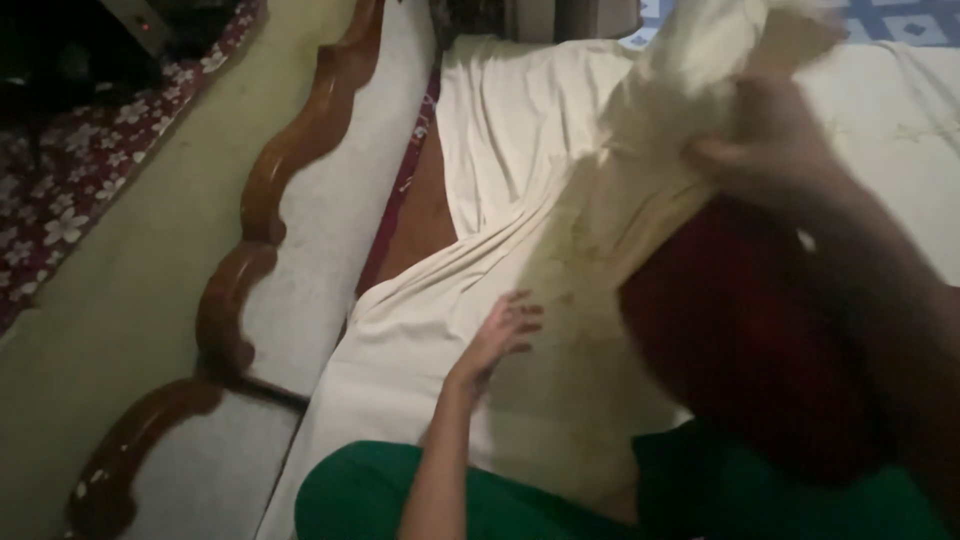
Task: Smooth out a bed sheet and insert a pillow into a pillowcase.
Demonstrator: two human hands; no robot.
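Note:
My right hand [765,140] is raised at the upper right, blurred, and grips a bunched cream pillowcase [610,250] that hangs down from it. A dark red pillow [740,330] shows at the case's lower right, partly inside it. My left hand [503,335] lies with fingers spread against the lower part of the cream cloth, holding nothing. Under both spreads a cream bedsheet [500,130] over the mattress. My green trouser legs [350,495] fill the bottom of the view.
A carved wooden bed frame [250,250] with pale padded panels runs along the left side. Beyond it are a pale floor strip [120,300] and a dark red flowered rug [70,190]. Blue patterned cloth [900,20] sits at the top right.

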